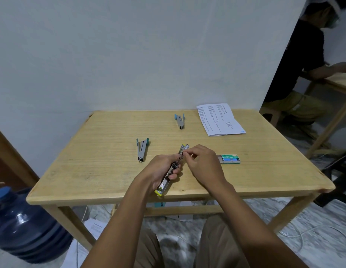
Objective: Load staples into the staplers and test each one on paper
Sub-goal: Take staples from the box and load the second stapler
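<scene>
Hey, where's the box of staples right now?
In the head view, the staple box lies on the wooden table, just right of the right hand and nearer the person than the printed paper.

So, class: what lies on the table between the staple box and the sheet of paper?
Nothing: in the head view, only bare wooden table lies between the staple box and the paper.
</scene>
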The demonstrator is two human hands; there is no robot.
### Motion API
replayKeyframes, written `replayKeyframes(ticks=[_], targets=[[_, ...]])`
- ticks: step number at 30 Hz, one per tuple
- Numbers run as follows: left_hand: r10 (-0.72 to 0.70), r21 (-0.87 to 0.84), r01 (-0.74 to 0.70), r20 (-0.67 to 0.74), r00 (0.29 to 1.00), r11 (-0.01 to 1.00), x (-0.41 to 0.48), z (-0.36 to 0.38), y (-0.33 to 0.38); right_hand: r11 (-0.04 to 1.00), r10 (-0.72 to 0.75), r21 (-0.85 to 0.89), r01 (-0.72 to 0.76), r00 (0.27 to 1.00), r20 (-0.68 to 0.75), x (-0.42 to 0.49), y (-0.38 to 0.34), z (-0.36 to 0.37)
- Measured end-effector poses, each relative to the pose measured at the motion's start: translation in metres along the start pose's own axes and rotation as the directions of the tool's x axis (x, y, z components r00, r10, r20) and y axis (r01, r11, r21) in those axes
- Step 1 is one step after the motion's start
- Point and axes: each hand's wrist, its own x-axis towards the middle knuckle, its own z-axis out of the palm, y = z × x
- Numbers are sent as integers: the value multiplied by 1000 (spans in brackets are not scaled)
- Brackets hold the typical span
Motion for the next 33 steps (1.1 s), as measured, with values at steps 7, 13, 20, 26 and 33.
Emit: replayKeyframes(ticks=[7, 13, 20, 26, 33], targets=[[-23, -14, 23, -41, 999, 1000, -1, -1, 0, 993, 64, -93, -66, 998, -26, 6, -7, 3], [-1, -4, 1, -25, 1000, 1000, -6, 2, 3, 993, 104, -52, -109, 991, -88, 1, -9, -2], [-18, -189, -13, -162, 987, 982, -2, -1, 2, 988, -34, 157, -13, 955, 294, -16, -14, -23], [-26, -522, -122, -267, 963, 844, 3, 11, 19, 984, -175, 118, 134, 854, 491, -14, -14, -28], [7, -575, -183, -295, 956, 798, 0, 7, 28, 951, -295, 203, 234, 884, 364, -13, -10, -31]])
